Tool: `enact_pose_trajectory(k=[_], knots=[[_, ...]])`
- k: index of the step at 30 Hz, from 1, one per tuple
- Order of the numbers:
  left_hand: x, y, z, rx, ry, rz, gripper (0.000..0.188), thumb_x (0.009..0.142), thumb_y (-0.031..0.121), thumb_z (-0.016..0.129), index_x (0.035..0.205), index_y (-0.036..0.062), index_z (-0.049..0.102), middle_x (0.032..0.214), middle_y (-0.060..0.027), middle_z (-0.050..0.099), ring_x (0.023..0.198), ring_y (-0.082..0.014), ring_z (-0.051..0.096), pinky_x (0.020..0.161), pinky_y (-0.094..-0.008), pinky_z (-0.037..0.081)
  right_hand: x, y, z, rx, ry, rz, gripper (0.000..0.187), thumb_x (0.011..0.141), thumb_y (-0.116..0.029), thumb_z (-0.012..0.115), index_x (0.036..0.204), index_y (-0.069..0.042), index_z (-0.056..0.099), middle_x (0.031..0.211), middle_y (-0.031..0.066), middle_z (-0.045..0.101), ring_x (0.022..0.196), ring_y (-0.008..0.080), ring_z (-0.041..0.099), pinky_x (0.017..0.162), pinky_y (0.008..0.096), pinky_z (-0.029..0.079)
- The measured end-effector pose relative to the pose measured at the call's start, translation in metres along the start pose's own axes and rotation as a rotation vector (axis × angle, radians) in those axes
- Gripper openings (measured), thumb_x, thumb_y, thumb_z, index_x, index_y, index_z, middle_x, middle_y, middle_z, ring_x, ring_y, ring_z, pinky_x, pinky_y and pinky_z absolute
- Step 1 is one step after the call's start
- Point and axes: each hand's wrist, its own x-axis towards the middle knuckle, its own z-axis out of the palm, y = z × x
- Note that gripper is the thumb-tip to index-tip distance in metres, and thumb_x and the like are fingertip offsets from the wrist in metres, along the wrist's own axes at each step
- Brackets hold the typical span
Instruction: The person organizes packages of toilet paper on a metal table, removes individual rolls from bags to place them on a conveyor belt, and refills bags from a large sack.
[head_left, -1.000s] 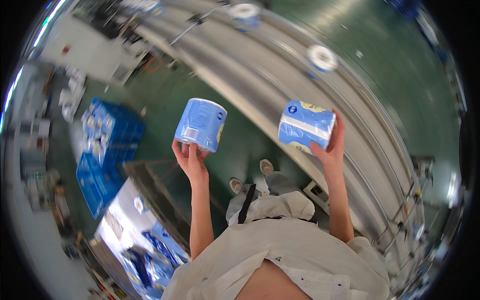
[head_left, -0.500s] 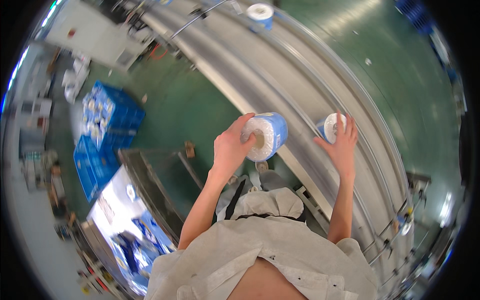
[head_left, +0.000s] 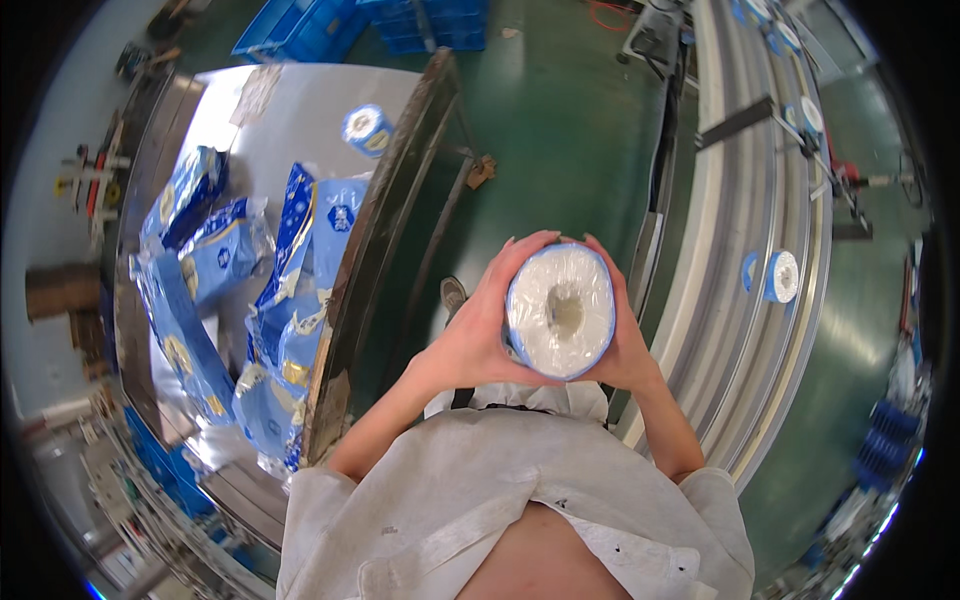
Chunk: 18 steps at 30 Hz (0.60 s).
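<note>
A white toilet roll (head_left: 540,285) in clear wrap with a blue printed side is in front of my body, its end with the core hole facing up. My left hand (head_left: 478,335) wraps round its left side, and my right hand (head_left: 630,345) closes on its right side. The lower part of the roll is hidden, so I cannot tell whether a second roll sits beneath it. To the right, another wrapped roll (head_left: 785,277) lies on the conveyor (head_left: 715,260), apart from my hands.
On the left stands a steel table (head_left: 320,100) with several blue plastic packs (head_left: 190,320) and a single roll (head_left: 367,131). Blue crates (head_left: 420,28) stand beyond it. A dark bar (head_left: 735,123) crosses the conveyor, and more rolls (head_left: 788,37) sit farther along.
My right hand has left the conveyor and joined my left hand round a roll. The view has swung left toward the table with the packs.
</note>
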Motion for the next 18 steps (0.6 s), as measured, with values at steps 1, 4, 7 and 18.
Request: enact_pose_trajectory(k=[1,4,7,18], knots=[[-0.012,-0.001,-0.010,0.009,0.041,-0.018,0.124,0.051,0.026,0.097,0.153,0.0075,0.029,0.154,-0.0150,0.037,0.144,-0.0362,0.034,0.119,-0.0458,0.031,0.008,0.000,0.009,-0.063,-0.040,-0.009,0.133,0.050,-0.018,0.101,0.156,-0.009,0.021,0.152,0.0155,0.039,0.139,0.0308,0.042,0.117,0.0427,0.033],[-0.043,-0.012,-0.039,0.002,0.131,0.000,0.117,0.051,0.021,0.094,0.150,0.0082,0.034,0.151,-0.0141,0.042,0.141,-0.0349,0.040,0.116,-0.0448,0.035,0.031,-0.004,0.043,-0.144,-0.095,-0.048,0.118,0.052,-0.020,0.100,0.148,-0.008,0.033,0.147,0.0137,0.043,0.135,0.0300,0.046,0.113,0.0415,0.037],[-0.060,-0.035,-0.068,-0.098,0.185,0.037,0.108,0.051,0.022,0.093,0.144,0.0076,0.042,0.144,-0.0135,0.051,0.133,-0.0330,0.051,0.111,-0.0429,0.042,0.050,-0.004,0.081,-0.199,-0.073,-0.060,0.109,0.053,-0.018,0.100,0.143,-0.008,0.039,0.140,0.0122,0.047,0.128,0.0285,0.051,0.108,0.0405,0.041],[-0.057,-0.065,-0.142,-0.612,0.236,-0.033,0.123,0.051,0.030,0.100,0.149,0.0011,0.033,0.149,-0.0167,0.045,0.139,-0.0269,0.045,0.116,-0.0428,0.035,0.078,0.027,0.145,-0.089,-0.025,0.434,0.129,0.052,-0.030,0.101,0.155,-0.005,0.026,0.149,0.0148,0.045,0.138,0.0256,0.045,0.115,0.0406,0.036]])
